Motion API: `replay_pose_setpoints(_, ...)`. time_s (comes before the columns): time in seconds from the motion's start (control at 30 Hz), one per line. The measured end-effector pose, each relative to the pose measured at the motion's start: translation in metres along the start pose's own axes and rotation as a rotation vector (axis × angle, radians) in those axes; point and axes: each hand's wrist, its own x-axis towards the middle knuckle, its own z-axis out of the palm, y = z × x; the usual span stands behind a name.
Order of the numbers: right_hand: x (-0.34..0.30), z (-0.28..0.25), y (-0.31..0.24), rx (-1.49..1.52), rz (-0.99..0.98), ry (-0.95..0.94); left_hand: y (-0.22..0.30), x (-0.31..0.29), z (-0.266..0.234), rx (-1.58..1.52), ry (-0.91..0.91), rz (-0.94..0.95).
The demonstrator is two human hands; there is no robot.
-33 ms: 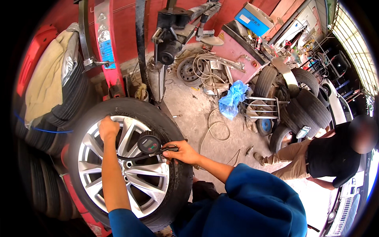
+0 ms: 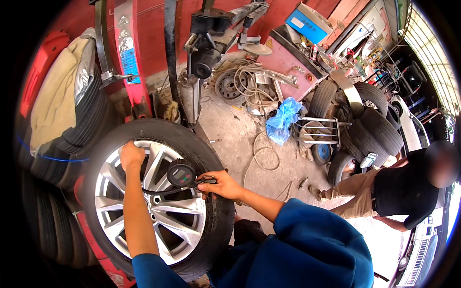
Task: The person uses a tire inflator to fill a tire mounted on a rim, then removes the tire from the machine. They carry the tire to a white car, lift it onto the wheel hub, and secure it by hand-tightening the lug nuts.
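A wheel lies face up at the lower left, its black tyre (image 2: 218,225) around a silver multi-spoke rim (image 2: 177,206). My right hand (image 2: 221,185) is closed around the lever handle of a tyre inflator gauge (image 2: 181,174), which has a round black dial and small display. The gauge hangs over the spokes on the rim's right side. From it a black hose (image 2: 165,191) runs left and passes behind my left forearm. My left hand (image 2: 132,156) is closed at the rim's upper edge, beside the tyre bead; what its fingers hold is hidden.
Tyres (image 2: 91,108) under a beige cloth stand at the left. Behind the wheel rises a machine arm (image 2: 204,65). A blue plastic bag (image 2: 284,121), a metal-framed cart (image 2: 319,130) and a tyre pile (image 2: 372,134) lie right. A person (image 2: 403,187) in dark top stands at far right.
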Motion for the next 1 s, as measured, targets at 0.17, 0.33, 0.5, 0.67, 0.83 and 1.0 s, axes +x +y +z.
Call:
replay_pose_setpoints(0.17,0.0,0.002,-0.002,-0.05,0.005,0.006,-0.004,0.004,0.002,0.024,0.012,0.005)
replay_pose_setpoints(0.33,0.001,0.002,0.002,-0.059,-0.029,0.052,-0.001,0.003,0.002,0.042,0.006,0.0)
replay_pose_setpoints(0.5,0.0,0.003,0.003,-0.033,-0.038,0.059,-0.002,0.004,0.002,0.067,-0.007,-0.001)
replay_pose_setpoints(0.67,0.0,0.003,0.003,-0.03,-0.044,0.057,-0.006,0.005,0.004,0.076,0.014,0.016)
replay_pose_setpoints(0.83,-0.001,0.002,0.002,-0.022,-0.037,0.061,-0.006,0.007,0.007,0.08,0.016,0.017)
replay_pose_setpoints(1.0,0.0,0.003,0.0,-0.005,-0.037,0.067,-0.008,0.01,0.008,0.058,0.02,0.024)
